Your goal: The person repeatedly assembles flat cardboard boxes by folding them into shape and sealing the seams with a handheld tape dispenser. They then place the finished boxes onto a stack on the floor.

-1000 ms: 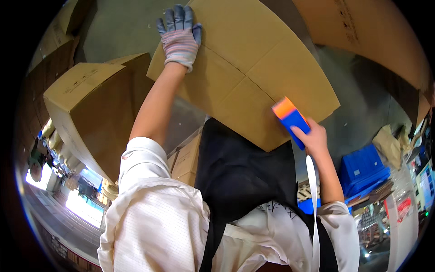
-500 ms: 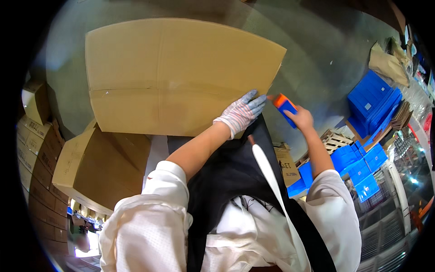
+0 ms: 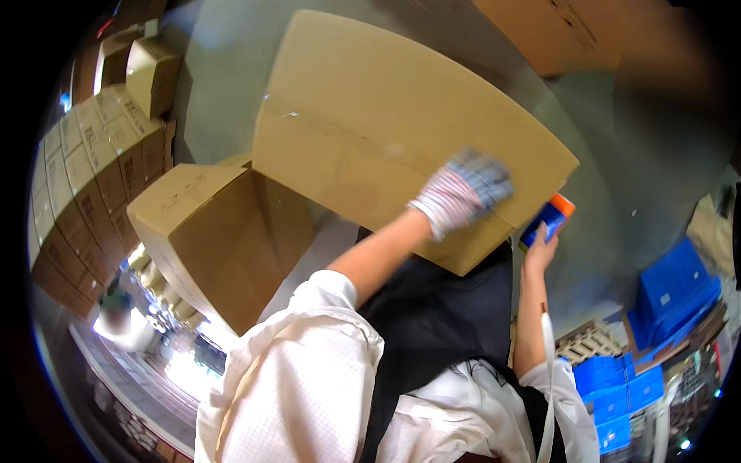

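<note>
Left hand [image 3: 468, 190] farther in over cardboard [image 3: 370, 85], outspread; right hand [image 3: 541, 250] tight around blue-orange tool [image 3: 546, 221]

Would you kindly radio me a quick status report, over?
Left grip gloved, open over large carton, contact blurred. Right grip bare, closed around blue-and-orange tool. Second carton close by on the left, not covering the large one.

grey floor [image 3: 224, 92] | stacked cartons [image 3: 93, 162], left | blue bins [image 3: 671, 285], right | bright glare [image 3: 189, 374], lower left
</note>
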{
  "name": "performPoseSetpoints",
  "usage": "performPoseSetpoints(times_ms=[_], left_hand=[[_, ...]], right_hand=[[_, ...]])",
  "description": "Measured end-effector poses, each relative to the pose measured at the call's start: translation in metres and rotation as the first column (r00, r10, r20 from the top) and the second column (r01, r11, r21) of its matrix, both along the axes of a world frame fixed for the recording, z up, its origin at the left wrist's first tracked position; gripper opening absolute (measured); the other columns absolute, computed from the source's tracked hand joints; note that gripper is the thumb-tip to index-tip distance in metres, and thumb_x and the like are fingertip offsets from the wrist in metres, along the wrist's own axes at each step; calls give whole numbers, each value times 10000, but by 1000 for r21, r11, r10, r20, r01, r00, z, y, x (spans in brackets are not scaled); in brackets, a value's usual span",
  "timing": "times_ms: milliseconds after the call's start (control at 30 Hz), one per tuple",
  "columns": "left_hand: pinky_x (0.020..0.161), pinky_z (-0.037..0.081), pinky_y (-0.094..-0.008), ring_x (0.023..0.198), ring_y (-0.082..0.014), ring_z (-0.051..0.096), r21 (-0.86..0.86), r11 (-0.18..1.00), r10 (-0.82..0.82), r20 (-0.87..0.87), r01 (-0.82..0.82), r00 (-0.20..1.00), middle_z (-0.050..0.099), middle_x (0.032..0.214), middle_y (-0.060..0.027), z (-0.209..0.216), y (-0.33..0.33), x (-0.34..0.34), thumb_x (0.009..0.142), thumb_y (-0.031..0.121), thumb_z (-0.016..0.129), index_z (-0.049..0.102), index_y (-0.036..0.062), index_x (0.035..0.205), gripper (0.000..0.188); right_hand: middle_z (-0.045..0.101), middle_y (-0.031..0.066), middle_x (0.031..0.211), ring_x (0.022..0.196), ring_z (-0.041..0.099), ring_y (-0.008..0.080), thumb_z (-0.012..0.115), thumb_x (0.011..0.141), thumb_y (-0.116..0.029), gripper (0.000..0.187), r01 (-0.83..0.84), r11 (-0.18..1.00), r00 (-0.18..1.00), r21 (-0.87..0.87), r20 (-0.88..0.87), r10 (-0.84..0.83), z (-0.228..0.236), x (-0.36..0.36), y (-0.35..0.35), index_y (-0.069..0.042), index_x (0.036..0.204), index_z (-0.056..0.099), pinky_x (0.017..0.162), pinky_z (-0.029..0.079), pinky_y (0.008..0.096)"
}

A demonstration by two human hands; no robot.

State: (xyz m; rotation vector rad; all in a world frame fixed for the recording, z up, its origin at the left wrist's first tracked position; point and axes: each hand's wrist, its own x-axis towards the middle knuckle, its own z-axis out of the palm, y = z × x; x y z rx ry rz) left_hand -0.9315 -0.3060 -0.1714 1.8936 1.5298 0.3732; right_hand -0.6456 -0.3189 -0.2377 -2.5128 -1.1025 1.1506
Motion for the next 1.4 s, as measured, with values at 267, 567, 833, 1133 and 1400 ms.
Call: performPoseSetpoints(times_ms=[267,567,833,1133,1400], left_hand=[[1044,358,-455,1245,-391,474,24,215,903,-386,-976,190,492,1369,-204,-28,-52,-328,924,526,414,480,114,1360,603],[983,424,-409,1126,-374,554,-113,321,884,-321,-940,341,618,1183,-183,92,-97,-392,922,588,325,632,72,1172,651],[928,471,-272,1084,-153,594,473,-68,835,509,-878,210,628,1211,-94,402,-391,-421,942,247,481,580,-11,1242,408],[1125,289,-423,1375,-275,318,608,-671,741,572,-424,-352,265,1512,-168,373,-729,-184,1019,487,252,196,-28,1468,685],[1150,214,-402,1383,-254,289,-13,-994,63,742,-108,-668,275,1520,-107,276,-690,-179,999,420,327,231,86,1476,590]], right_hand=[[578,121,1019,813,589,223,549,938,-138,231,420,907,781,12,-515,-354,-20,-65,3,-10,1121,489,653,540,410],[578,168,1172,1000,610,306,438,982,-290,388,126,983,587,-130,-789,-179,67,-129,45,-21,1257,494,770,559,422],[541,166,1256,1105,563,315,402,991,-320,448,-4,994,223,112,-969,110,243,-316,25,-24,1321,460,873,520,435],[530,80,1267,1144,512,203,537,941,-250,469,-460,707,-57,537,-812,580,357,-577,-145,-47,1349,427,940,445,360],[611,110,983,871,557,204,590,928,-255,272,-576,331,-267,748,-555,788,331,-723,-224,-58,1092,500,798,457,371]])
